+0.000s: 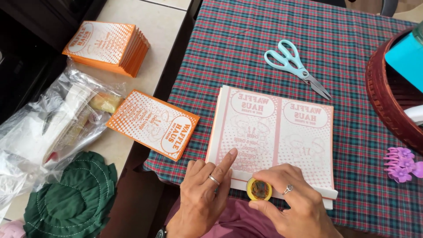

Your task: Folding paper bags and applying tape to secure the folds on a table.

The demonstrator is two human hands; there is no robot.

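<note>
**Hands steady a stack of printed sheets at the table's near edge**

A stack of pale pink printed sheets (273, 132) lies flat on the plaid tablecloth (246, 48), its near edge folded up into a narrow white flap (308, 191) close to the person's body. The left hand (207, 189) rests open on the stack's lower left corner, forefinger stretched out and pressing the paper, which seems to keep the sheets from sliding. The right hand (295, 198) curls loosely over the flap, thumb and fingers touching a small round yellow tub (258, 189) that sits on the fold; whether it grips the tub or only steadies it is hard to tell.

Pale blue scissors (296, 66) lie apart beyond the stack, within reach. To the left, one orange card (154, 123) overhangs the table edge, and a pile of orange cards (108, 46) sits farther off on the counter beside clear plastic bags (53, 119). A purple hair clip (403, 164) lies at the right.
</note>
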